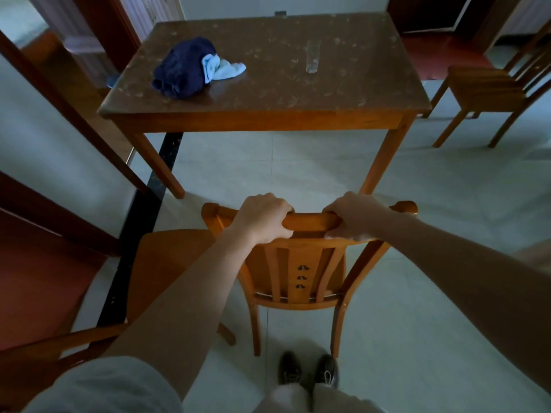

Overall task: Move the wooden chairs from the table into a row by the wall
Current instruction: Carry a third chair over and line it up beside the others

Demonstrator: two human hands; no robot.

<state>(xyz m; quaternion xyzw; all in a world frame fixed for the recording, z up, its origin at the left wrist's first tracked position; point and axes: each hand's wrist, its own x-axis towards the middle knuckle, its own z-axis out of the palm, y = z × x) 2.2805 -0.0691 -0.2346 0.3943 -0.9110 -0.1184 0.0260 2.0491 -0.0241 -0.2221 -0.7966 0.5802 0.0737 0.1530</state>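
A wooden chair (301,272) stands right in front of me, its back facing me, a little short of the wooden table (268,114). My left hand (262,219) grips the left part of its top rail. My right hand (351,217) grips the right part of the same rail. Another wooden chair (167,263) stands close on its left, partly hidden by my left arm. A third wooden chair (489,87) stands apart at the right, beyond the table's corner.
On the table lie a dark blue and light blue cloth bundle (190,68) and a clear glass (313,56). A dark doorframe and a black floor strip (140,222) run along the left. Pale floor tiles (447,204) stretch to the right. My shoes are under the chair.
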